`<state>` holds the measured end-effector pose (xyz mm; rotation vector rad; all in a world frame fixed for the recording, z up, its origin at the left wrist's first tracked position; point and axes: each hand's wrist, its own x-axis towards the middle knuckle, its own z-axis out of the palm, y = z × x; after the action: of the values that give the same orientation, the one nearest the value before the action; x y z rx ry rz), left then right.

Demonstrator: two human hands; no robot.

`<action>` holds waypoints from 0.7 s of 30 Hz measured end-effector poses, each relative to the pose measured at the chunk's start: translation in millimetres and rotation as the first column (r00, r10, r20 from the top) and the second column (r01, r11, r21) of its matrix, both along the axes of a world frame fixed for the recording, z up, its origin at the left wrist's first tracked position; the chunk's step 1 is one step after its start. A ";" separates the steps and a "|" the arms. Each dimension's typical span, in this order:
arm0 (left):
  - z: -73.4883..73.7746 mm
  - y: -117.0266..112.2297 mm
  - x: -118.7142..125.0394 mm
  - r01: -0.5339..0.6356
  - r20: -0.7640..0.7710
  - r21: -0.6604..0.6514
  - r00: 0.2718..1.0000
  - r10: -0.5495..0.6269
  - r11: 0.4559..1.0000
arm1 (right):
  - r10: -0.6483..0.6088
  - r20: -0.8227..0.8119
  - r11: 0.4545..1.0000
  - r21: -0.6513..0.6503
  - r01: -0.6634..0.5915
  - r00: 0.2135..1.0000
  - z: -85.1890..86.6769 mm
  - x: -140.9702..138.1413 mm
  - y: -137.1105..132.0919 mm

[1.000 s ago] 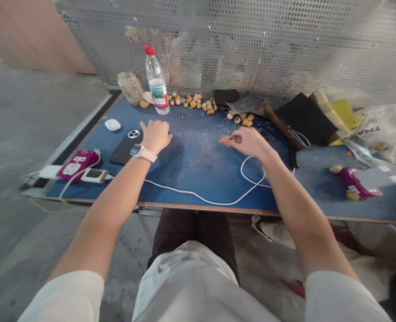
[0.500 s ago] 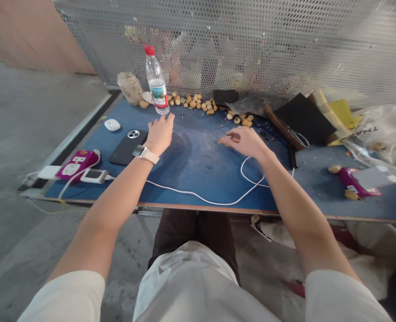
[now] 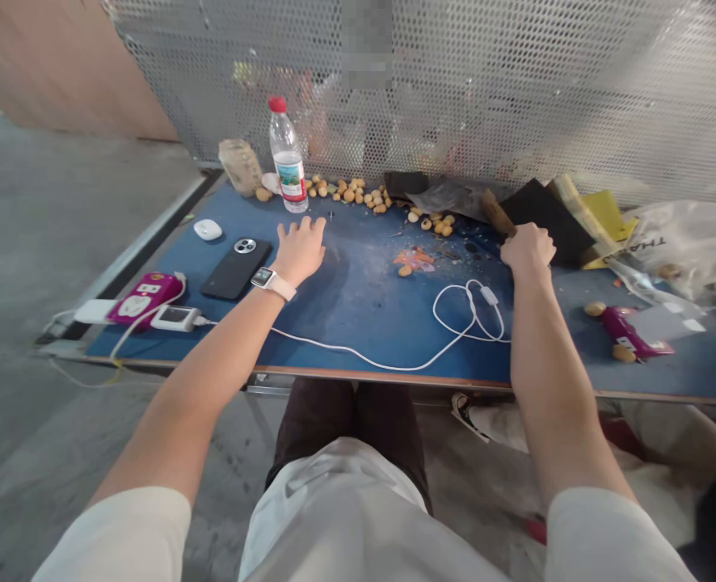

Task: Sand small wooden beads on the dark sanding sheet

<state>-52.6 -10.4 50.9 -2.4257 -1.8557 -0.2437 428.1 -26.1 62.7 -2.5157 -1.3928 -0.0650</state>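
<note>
My left hand (image 3: 302, 249) lies palm down on the blue tabletop, fingers spread, with nothing in it. Just beyond its fingertips stands a clear water bottle (image 3: 290, 174) with a red cap. A black phone (image 3: 237, 268) lies to its left, by the watch on my wrist. My right hand (image 3: 528, 249) is closed around the near end of a brown, wooden-looking piece (image 3: 496, 213); the gripped part is hidden. Between my hands lies a small heap of orange-pink scraps (image 3: 417, 257), with a round tan fruit-like piece (image 3: 405, 271) against it.
Several round tan fruit-like pieces (image 3: 349, 195) line the mesh panel (image 3: 455, 89). A white mouse (image 3: 208, 229) and a purple power strip (image 3: 145, 297) sit left. A white cable (image 3: 358, 352) loops across the front. Black and yellow sheets (image 3: 555, 214) and a plastic bag (image 3: 691, 242) lie right.
My right hand has moved right, from the orange scraps to the brown piece, and closed on it. My left hand has shifted slightly and its fingers have spread.
</note>
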 end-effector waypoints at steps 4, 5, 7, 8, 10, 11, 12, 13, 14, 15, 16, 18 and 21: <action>-0.5 -1.1 1.1 0.000 -0.023 -0.006 1.000 0.000 1.000 | -0.070 -0.018 0.997 0.029 0.070 0.997 3.0 -15.0 0.1; -0.6 -1.3 1.5 0.001 -0.026 -0.009 1.000 -0.001 1.000 | -0.027 -0.006 0.998 0.054 0.027 1.000 3.0 -19.0 1.2; -0.9 -1.9 2.3 0.006 -0.030 -0.015 1.000 -0.006 1.000 | 0.089 0.033 0.990 0.104 -0.092 0.995 0.0 -24.9 5.0; -1.0 -2.3 2.6 0.008 -0.031 -0.018 0.999 -0.009 1.000 | 0.155 0.053 0.979 0.126 -0.160 0.987 -2.9 -26.4 7.6; -1.0 -2.9 3.1 0.012 -0.035 -0.016 0.999 -0.013 1.000 | 0.275 0.079 0.944 0.165 -0.284 0.958 -10.1 -26.4 13.3; -0.9 -3.2 3.2 0.014 -0.039 -0.015 0.999 -0.015 1.000 | 0.320 0.081 0.926 0.181 -0.330 0.944 -13.8 -25.2 16.1; -0.9 -3.3 3.1 0.015 -0.043 -0.016 0.999 -0.016 1.000 | 0.356 0.080 0.910 0.197 -0.365 0.931 -17.3 -23.6 18.5; -0.9 -3.4 3.0 0.016 -0.046 -0.017 0.999 -0.017 1.000 | 0.383 0.077 0.896 0.213 -0.390 0.921 -20.4 -21.8 20.5; -1.0 -3.3 2.8 0.017 -0.046 -0.017 0.999 -0.018 1.000 | 0.405 0.074 0.883 0.226 -0.411 0.911 -23.1 -20.4 22.1; -1.2 -3.1 2.5 0.018 -0.042 -0.018 0.999 -0.018 1.000 | 0.427 0.071 0.871 0.237 -0.431 0.901 -25.5 -19.6 23.3; -1.6 -2.9 2.2 0.018 -0.036 -0.018 0.999 -0.019 1.000 | 0.448 0.071 0.858 0.245 -0.451 0.891 -27.7 -19.7 24.2; -2.6 -2.2 1.7 0.021 -0.026 -0.017 0.999 -0.022 1.000 | 0.488 0.069 0.836 0.252 -0.488 0.870 -31.5 -22.0 25.0; -4.2 -1.3 1.3 0.029 -0.015 -0.014 0.999 -0.029 0.999 | 0.541 0.058 0.811 0.229 -0.538 0.839 -33.3 -27.2 23.6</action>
<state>-51.3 -11.7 46.7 -2.4577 -1.8235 -0.2139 400.9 -2.5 29.4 -1.8450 -1.9159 -0.1002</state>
